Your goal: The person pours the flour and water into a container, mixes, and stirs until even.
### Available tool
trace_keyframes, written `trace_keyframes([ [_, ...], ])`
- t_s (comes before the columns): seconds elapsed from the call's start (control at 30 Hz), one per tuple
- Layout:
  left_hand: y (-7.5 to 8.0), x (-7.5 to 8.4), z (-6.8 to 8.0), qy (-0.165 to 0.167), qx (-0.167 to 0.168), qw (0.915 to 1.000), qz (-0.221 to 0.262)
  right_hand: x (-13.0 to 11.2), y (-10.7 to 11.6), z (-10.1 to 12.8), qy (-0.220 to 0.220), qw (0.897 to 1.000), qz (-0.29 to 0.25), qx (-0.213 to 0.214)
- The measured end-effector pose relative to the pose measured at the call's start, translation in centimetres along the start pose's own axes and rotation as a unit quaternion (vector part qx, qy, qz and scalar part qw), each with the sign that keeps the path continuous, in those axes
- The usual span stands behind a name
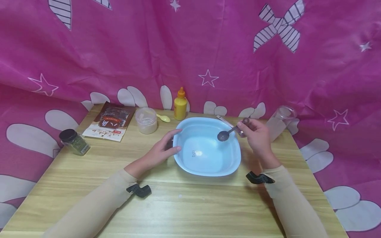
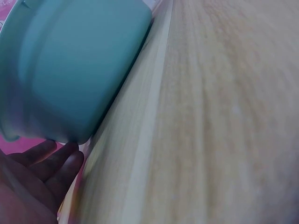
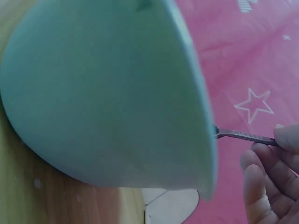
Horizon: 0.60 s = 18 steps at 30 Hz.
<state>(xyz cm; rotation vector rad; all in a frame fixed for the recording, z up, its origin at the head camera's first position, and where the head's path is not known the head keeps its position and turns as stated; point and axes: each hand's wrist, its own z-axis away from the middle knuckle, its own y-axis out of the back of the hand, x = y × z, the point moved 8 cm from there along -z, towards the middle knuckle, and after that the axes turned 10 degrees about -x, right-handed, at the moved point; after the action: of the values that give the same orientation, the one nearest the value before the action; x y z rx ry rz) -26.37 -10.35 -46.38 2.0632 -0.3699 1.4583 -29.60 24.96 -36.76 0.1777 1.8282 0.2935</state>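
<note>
Right hand (image 1: 258,137) is pinching the measuring spoon (image 1: 228,133) by its handle, long axis pointing left, bowl hovering over the upper right of the blue basin (image 1: 206,167) at frame centre; left hand (image 1: 162,150) is resting flat-fingered against the basin's left rim.

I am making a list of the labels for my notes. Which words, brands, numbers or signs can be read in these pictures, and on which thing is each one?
Brown packet: large white characters and smaller print, too blurred to read surely.
Blue bowl: a small dark mark on the inside bottom, too small to read.
Dark-lidded jar: no readable label.
Yellow bottle: no text visible.
Wrist views: no text.
</note>
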Motion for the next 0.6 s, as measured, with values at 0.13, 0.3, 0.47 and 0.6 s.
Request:
trace_keyframes([
  [0.13, 0.1, -0.1, 0.0, 0.003, 0.001, 1.0, -0.003, -0.5, -1.3, 0.2, -0.011, 0.996, 0.08, -0.022],
  [0.3, 0.2, -0.1, 0.1, 0.004, 0.002, 1.0, -0.004, -0.3, -2.8, 0.2, -0.025, 0.988, 0.145, -0.056],
  [0.47, 0.1, 0.0, 0.0, 0.006, 0.003, 0.9999, -0.009, -0.2, -4.0, -0.1, 0.012, 0.981, 0.17, -0.09],
  [0.6, 0.0, -0.1, 0.0, 0.004, 0.002, 1.0, -0.004, -0.1, -4.6, -0.1, 0.02, 0.979, 0.177, -0.103],
])
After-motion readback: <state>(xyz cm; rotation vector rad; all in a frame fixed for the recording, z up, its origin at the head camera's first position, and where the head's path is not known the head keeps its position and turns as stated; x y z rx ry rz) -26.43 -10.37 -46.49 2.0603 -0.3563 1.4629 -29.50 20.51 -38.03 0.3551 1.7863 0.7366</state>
